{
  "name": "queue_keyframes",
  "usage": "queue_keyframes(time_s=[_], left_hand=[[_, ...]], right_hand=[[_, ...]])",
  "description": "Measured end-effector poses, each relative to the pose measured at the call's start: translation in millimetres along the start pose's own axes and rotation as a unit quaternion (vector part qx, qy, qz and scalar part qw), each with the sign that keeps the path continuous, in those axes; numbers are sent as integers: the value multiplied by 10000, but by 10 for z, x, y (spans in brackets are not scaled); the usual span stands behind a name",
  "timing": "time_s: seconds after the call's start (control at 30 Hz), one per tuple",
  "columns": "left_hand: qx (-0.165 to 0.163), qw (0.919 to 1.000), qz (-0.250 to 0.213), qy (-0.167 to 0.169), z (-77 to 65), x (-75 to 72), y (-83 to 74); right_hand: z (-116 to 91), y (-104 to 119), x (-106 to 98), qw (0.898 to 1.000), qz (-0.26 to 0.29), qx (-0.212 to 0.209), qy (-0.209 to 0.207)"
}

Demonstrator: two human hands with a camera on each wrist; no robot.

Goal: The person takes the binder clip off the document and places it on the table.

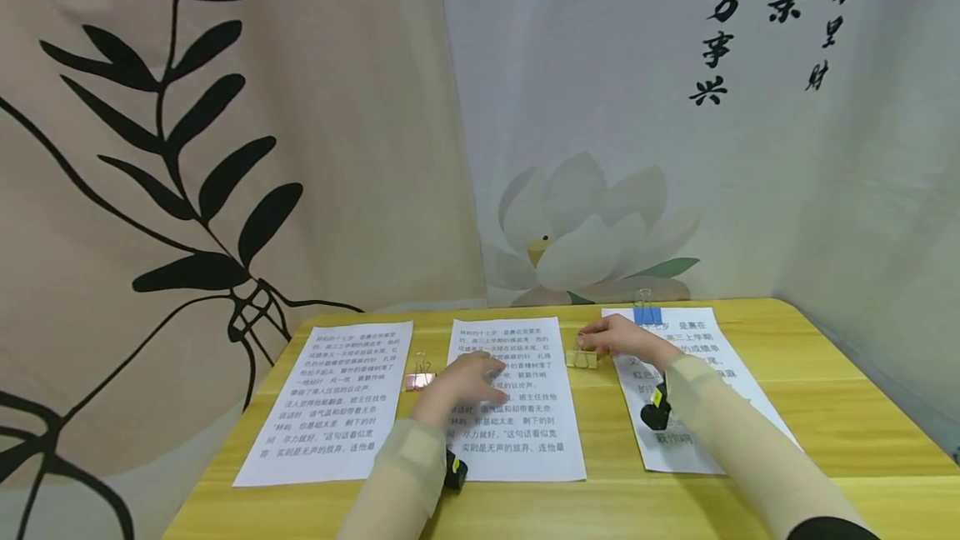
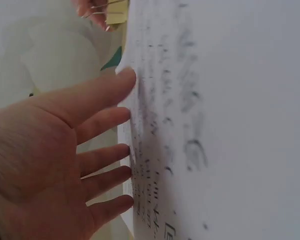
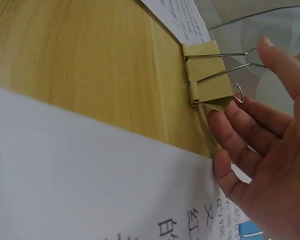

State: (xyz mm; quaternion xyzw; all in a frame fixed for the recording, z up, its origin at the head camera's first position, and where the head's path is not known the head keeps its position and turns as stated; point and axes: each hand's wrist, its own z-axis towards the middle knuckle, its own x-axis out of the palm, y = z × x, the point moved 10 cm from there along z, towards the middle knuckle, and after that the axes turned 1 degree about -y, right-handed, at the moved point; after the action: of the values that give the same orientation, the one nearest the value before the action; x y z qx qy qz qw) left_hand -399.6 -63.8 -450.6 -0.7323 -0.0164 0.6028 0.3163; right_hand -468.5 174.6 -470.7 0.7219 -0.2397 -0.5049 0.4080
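Note:
My right hand (image 1: 622, 333) is at a yellow binder clip (image 1: 582, 359) on the table, between the middle and right sheets. In the right wrist view the thumb meets the wire handles of the yellow clip (image 3: 207, 75), and the fingers curl at its other side. Over the printed middle sheet (image 1: 517, 463) my left hand (image 1: 468, 382) is spread with nothing in it. Its fingertips come right up to the paper in the left wrist view. A pink binder clip (image 1: 420, 382) stands beyond the left wrist, between the left and middle sheets.
To the left lies another printed sheet (image 1: 330, 407). The right sheet (image 1: 686, 457), partly under my right forearm, has a blue binder clip (image 1: 648, 316) at its top edge. Behind the yellow wooden table (image 1: 847, 407) hangs a curtain (image 1: 360, 148) with plant and flower prints.

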Motion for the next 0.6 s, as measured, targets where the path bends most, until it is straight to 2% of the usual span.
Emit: queue_keyframes(time_s=[0.23,0.6], left_hand=[[0,9997,224,-87,-29,4,36],[-91,9998,119,-153,44,0,148]], right_hand=[[35,-9,7,10000,23,35,66],[75,-36,-15,9998,63,155,100]])
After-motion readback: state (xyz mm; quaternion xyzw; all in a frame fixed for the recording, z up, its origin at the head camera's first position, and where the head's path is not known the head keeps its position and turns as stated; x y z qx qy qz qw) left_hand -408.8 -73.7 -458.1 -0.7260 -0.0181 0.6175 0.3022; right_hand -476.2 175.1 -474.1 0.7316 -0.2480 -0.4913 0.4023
